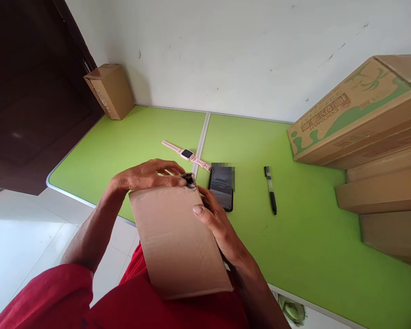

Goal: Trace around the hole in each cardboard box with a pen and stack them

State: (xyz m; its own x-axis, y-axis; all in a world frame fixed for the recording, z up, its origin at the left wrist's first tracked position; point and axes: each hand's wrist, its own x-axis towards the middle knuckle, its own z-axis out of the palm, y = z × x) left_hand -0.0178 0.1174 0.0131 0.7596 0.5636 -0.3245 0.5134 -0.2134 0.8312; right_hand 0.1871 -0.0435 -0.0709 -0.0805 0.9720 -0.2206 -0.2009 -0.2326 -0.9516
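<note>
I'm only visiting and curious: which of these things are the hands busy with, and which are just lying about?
In hand:
- flat cardboard piece, held by the right hand
- small dark item at its top edge, pinched by the left hand

Lying about on the green table:
- pink watch
- phone
- black pen
- small box
- stacked cartons

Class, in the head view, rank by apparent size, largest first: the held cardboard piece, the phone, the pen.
1. Cardboard piece, though nearest the camera.
2. Phone.
3. Pen.
</note>
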